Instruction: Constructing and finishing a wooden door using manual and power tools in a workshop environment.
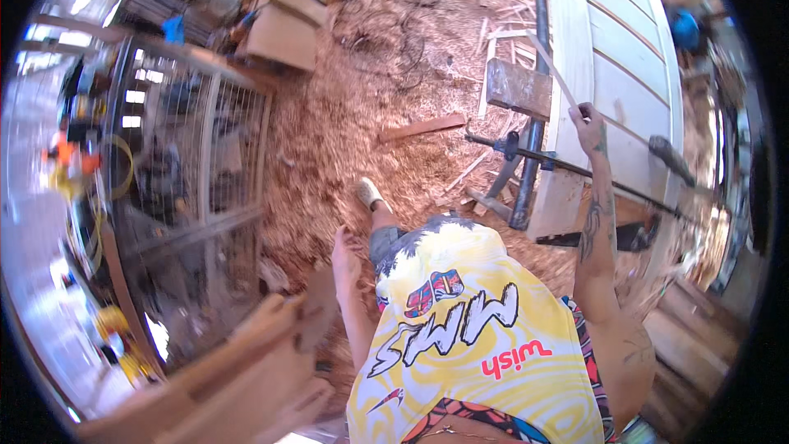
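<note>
My right hand [588, 122] grips a thin pale wooden strip [552, 66] above a white paneled wooden piece [620, 25]. Near it are a worn wooden block [518, 87], a long dark pipe [520, 197] and a black bar clamp [552, 163] lying crosswise by the panel. My left hand [347, 255] hangs low over the shavings beside my leg, fingers loosely apart, with nothing visible in it.
Wood shavings [329, 156] and offcuts [423, 125] cover the floor. Tan boards [283, 25] are stacked at the upper left, beside a framed mesh panel [238, 148]. More boards [230, 362] lie at the lower left, others [690, 337] at the lower right.
</note>
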The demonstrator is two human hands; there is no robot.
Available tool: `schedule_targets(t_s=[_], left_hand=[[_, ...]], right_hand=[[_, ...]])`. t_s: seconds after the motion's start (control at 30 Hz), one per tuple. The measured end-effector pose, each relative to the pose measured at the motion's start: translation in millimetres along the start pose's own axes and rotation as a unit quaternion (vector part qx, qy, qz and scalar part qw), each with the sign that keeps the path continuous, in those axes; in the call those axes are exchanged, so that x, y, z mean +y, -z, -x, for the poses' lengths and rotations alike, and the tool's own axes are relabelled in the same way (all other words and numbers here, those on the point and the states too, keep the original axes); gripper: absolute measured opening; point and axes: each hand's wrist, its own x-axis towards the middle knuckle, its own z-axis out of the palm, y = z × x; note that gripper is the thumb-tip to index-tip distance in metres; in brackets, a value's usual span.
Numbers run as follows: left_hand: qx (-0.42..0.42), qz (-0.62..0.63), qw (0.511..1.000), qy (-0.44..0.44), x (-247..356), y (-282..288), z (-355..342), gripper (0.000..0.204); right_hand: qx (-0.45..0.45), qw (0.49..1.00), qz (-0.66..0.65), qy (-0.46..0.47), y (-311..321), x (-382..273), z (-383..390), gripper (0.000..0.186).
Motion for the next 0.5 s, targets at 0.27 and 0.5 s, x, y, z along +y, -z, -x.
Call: schedule_targets(t_s=[0.27, 0.5], left_hand=[[-0.174, -0.240, 0.905, -0.306, 189, 62, -303, 0.031], [-0.265, -0.187, 0.932, -0.162, 344, 3, -466, 0.028]], right_hand=[[0.064, 0.975, -0.077, -0.198, -46, -106, 75, 0.028], [0.051, 0.959, -0.151, -0.234, -115, -136, -3, 0.027]])
